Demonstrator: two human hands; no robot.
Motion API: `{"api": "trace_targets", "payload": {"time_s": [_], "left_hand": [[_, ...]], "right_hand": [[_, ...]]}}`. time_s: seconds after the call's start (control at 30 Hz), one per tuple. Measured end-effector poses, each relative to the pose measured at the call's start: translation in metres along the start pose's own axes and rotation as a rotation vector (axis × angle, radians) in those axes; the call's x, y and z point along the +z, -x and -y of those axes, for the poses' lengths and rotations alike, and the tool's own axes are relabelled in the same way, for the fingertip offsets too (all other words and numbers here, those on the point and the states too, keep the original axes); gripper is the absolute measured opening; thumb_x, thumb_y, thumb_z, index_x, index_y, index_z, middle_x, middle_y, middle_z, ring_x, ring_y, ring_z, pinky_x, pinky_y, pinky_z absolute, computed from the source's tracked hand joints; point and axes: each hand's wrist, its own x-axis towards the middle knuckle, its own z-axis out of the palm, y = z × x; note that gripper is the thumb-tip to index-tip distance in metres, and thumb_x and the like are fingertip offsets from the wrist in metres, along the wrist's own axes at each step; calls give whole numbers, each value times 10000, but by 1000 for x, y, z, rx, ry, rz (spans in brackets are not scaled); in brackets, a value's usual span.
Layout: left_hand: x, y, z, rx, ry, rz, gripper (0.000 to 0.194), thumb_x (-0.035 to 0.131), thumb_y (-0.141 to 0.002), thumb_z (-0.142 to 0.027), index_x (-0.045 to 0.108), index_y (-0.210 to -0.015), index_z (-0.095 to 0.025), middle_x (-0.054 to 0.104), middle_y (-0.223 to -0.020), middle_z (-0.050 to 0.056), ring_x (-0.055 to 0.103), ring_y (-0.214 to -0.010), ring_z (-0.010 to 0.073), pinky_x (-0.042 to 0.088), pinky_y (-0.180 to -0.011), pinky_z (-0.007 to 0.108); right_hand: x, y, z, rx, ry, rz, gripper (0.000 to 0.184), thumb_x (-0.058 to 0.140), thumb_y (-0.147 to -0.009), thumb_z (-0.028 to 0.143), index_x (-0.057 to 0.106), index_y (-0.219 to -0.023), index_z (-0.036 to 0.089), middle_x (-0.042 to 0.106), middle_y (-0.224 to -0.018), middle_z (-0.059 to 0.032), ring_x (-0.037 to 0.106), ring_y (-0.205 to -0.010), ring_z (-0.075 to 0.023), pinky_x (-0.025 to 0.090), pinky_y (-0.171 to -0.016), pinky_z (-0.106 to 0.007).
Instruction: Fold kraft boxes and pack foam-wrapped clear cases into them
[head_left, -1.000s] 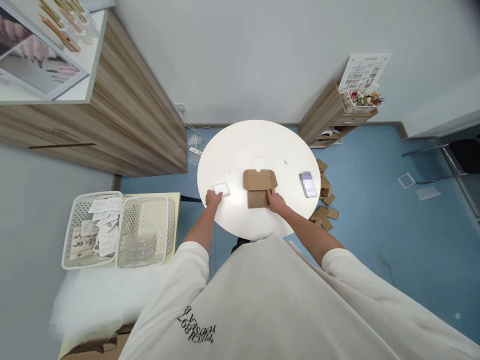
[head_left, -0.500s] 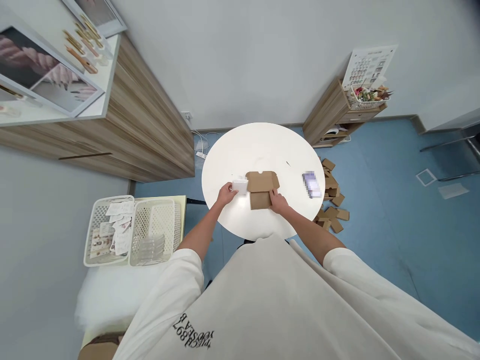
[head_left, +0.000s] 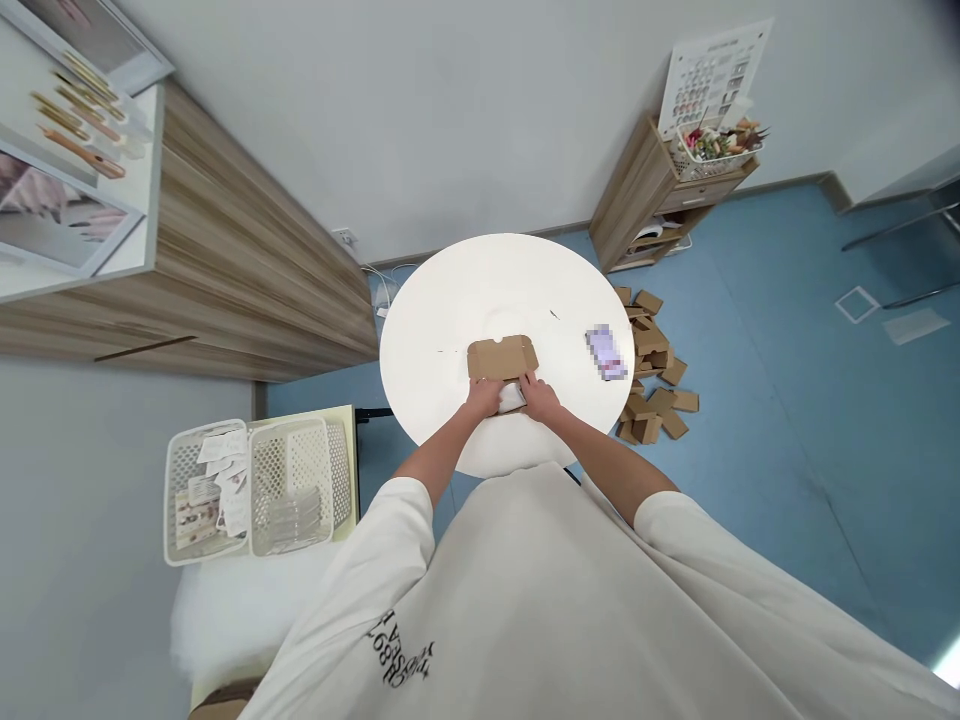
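Okay, the white packet (head_left: 512, 398) moved from nine o'clock to the cardboard box's (head_left: 501, 358) six-o'clock half, so loading looks underway. My left hand (head_left: 486, 397) and right hand (head_left: 540, 398) flank it, grips unclear.

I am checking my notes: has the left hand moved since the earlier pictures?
Yes: the left hand has moved right across the white table, from its left edge to the cardboard box.

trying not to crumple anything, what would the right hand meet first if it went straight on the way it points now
Most likely the open cardboard lid, just ahead of the right hand. From this one view, how their heights compare is unclear.
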Motion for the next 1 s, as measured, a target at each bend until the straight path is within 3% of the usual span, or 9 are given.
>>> {"api": "trace_targets", "payload": {"time_s": [0.17, 0.4, 0.5, 0.63, 0.7, 0.8, 0.9, 1.0], "left_hand": [[16, -8, -11, -55, 80, -41, 206, 719, -791, -228, 700, -996, -220, 684, -1067, 171, 528, -1252, 432, 248, -1121, 560], [26, 8, -15, -42, 129, -220, 276, 587, -911, -302, 620, -1163, -195, 584, -1238, 207, 507, -1258, 384, 266, -1108, 504], [22, 16, -10, -164, 133, -362, 288, 490, -959, -276, 575, -1224, -203, 556, -1292, 197, 461, -1304, 378, 300, -1083, 505], [12, 15, 12, -488, 309, -560, 394, 473, -958, -276, 481, -1343, -197, 496, -1427, 188, 445, -1350, 353, 353, -1070, 477], [6, 11, 26, -584, 490, -497, 408, 468, -967, -304, 467, -1361, -201, 542, -1406, 166, 508, -1306, 313, 401, -1038, 428], [1, 4, 40, -555, 694, -402, 316, 446, -982, -339, 544, -1261, -226, 651, -1282, 114, 600, -1193, 262, 453, -968, 368], [2, -1, 46, -521, 744, -421, 253, 475, -964, -353, 597, -1158, -245, 684, -1240, 89, 626, -1151, 249, 468, -940, 350], [3, -5, 49, -524, 762, -443, 251, 510, -932, -340, 617, -1134, -239, 692, -1236, 91, 629, -1147, 253, 473, -947, 362]], "right_hand": [[2, -1, -3, 10, -48, -8, 765, 762, -793, 247, 351, -1437, 239, 360, -1517, -155, 557, -1108, -308, 473, -879, -398], [7, -4, -5, 7, -37, -11, 761, 772, -791, 291, 348, -1423, 249, 386, -1491, -145, 561, -1101, -294, 474, -882, -387], [5, -5, -5, -1, -24, -6, 760, 775, -797, 306, 341, -1418, 254, 391, -1482, -145, 563, -1087, -287, 469, -874, -378], [2, -3, -4, -15, -2, -4, 769, 768, -802, 314, 328, -1428, 239, 396, -1477, -153, 559, -1084, -290, 465, -873, -377], [1, -1, -4, -23, 4, -10, 786, 763, -804, 317, 313, -1444, 239, 392, -1486, -158, 547, -1111, -299, 460, -891, -381], [1, 3, -4, -41, -9, -26, 819, 758, -807, 330, 287, -1473, 255, 367, -1518, -157, 517, -1175, -313, 448, -936, -391], [2, 6, -7, -48, -75, -94, 784, 732, -829, 381, 311, -1478, 255, 368, -1527, -147, 480, -1237, -321, 437, -984, -408], [-1, 2, -13, 51, -234, -263, 650, 611, -910, 400, 353, -1480, 224, 379, -1524, -153, 450, -1292, -314, 422, -1034, -418]]}}
